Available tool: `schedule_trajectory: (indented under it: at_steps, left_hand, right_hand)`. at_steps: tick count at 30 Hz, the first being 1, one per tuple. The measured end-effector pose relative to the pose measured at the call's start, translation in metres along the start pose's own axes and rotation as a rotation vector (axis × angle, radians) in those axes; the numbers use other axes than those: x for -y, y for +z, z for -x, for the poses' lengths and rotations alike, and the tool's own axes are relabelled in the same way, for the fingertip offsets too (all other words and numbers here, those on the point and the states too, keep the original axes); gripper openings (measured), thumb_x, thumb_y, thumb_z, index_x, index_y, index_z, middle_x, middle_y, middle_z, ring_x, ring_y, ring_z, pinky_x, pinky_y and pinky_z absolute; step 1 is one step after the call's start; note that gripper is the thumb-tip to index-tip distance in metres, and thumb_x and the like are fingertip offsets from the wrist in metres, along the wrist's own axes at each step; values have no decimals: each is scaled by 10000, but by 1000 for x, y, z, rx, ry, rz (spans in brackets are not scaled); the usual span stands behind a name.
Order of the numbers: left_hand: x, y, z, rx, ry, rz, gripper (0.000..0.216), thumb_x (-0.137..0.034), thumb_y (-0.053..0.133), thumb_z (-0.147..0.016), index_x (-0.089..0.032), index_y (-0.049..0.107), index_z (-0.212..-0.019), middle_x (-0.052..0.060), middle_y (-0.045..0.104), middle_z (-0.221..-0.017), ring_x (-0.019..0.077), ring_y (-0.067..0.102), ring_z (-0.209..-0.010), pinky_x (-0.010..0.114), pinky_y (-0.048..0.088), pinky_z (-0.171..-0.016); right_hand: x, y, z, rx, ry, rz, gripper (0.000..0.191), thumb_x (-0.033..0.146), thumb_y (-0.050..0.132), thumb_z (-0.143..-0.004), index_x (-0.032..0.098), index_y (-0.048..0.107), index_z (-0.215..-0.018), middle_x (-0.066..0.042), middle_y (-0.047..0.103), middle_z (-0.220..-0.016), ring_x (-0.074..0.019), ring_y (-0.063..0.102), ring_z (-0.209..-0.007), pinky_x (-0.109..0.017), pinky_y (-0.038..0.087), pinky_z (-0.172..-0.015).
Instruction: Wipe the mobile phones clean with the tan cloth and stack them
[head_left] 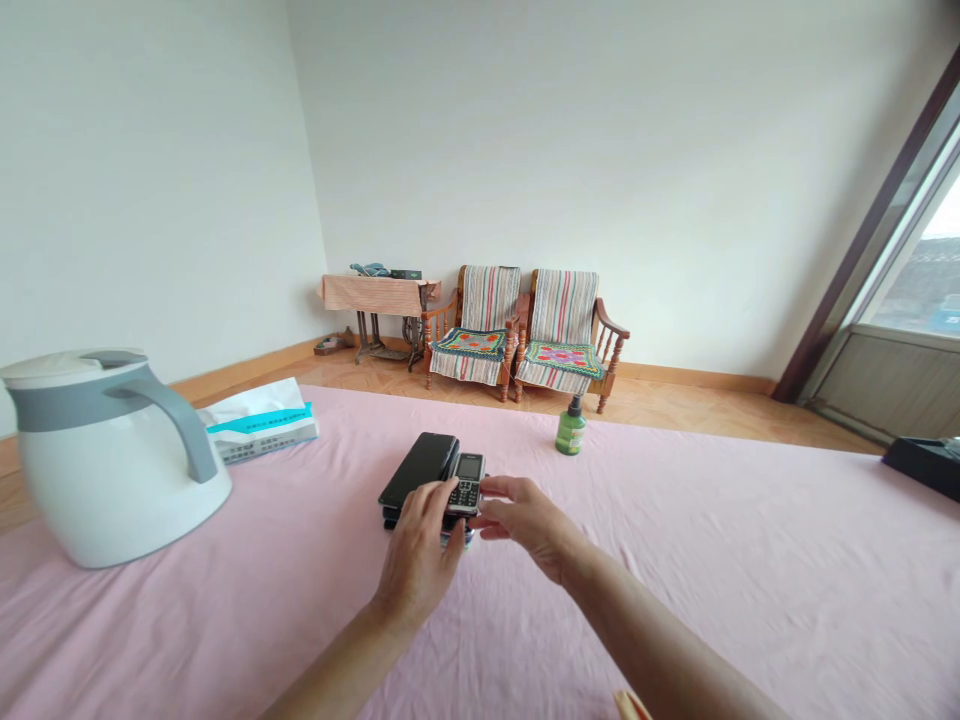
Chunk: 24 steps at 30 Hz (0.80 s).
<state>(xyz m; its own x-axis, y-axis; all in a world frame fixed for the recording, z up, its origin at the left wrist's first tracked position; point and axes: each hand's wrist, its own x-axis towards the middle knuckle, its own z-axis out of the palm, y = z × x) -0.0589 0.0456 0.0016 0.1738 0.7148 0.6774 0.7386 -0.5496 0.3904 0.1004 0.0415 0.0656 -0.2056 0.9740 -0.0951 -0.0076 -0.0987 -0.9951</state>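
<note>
A small keypad phone (468, 480) lies on top of a stack of devices on the pink cloth (675, 560). Beside it on the stack rests a black smartphone (418, 467), screen dark. My left hand (417, 548) has its fingers curled on the near left edge of the keypad phone. My right hand (523, 518) pinches the phone's right side with thumb and fingers. Both hands meet at the phone.
A white kettle with a grey handle (105, 455) stands at the left. Behind it lies a white and teal tissue pack (259, 420). A green bottle (571, 428) stands at the far edge, a black box (926, 462) at the right. Two chairs (521, 335) line the wall.
</note>
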Motion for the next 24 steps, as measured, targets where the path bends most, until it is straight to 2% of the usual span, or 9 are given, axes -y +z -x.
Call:
schedule_trajectory:
  at_steps: [6,8,11,16,17,20,22,24]
  left_hand:
    - [-2,-1,0,-3,-20,-23,452,-169,505,-813,-182,453,-1261,109,554,-1127,272,542,-1076,436,471,-918]
    - [-2,0,0,-2,-25,-33,472,-170,517,-801,-190,447,-1267,108,552,-1124,277,543,-1072,442,471,-917]
    - [-2,1,0,-7,-29,-42,488,-166,522,-788,-199,445,-1269,107,549,-1125,280,543,-1071,447,467,-923]
    - [-4,-1,-1,-23,-15,-60,502,-162,515,-772,-187,448,-1269,108,554,-1132,279,546,-1072,436,470,-923]
    - [-5,-2,-2,-30,-8,-66,500,-160,512,-769,-184,453,-1264,110,556,-1132,281,547,-1070,436,471,-920]
    - [-8,-4,-4,-45,24,-79,475,-170,508,-778,-184,465,-1251,112,558,-1139,283,542,-1075,442,460,-931]
    - [-9,-5,-5,-48,42,-87,450,-202,521,-796,-181,471,-1242,114,557,-1142,284,536,-1081,443,450,-941]
    - [-9,-5,-5,-50,38,-97,441,-244,541,-805,-175,474,-1236,117,560,-1134,287,535,-1080,439,449,-938]
  right_hand:
    - [-6,-11,14,-42,1,-3,259,181,537,-731,107,613,-968,-106,625,-1040,-169,679,-763,-304,524,-683]
    - [-12,-21,22,-78,13,12,248,181,541,-725,107,609,-952,-105,623,-1016,-175,680,-758,-305,522,-671]
    - [-24,-44,41,-111,24,80,201,190,545,-711,107,631,-874,-79,646,-851,-188,672,-722,-306,508,-645]
    - [-36,-89,92,-131,-11,505,194,223,523,-724,187,689,-819,-37,654,-677,-201,650,-690,-310,488,-630]
    - [-35,-95,104,-128,-29,590,196,215,544,-710,216,704,-822,-46,676,-747,-204,645,-726,-318,490,-665]
    - [-32,-107,134,1,-130,674,349,169,620,-627,299,721,-935,-69,699,-936,-231,632,-835,-339,497,-741]
    - [-36,-110,146,51,-186,706,350,207,662,-632,318,721,-959,-82,698,-955,-250,622,-882,-361,478,-807]
    - [-46,-112,151,62,-159,761,297,239,679,-645,318,723,-928,-87,691,-936,-251,615,-874,-342,478,-769]
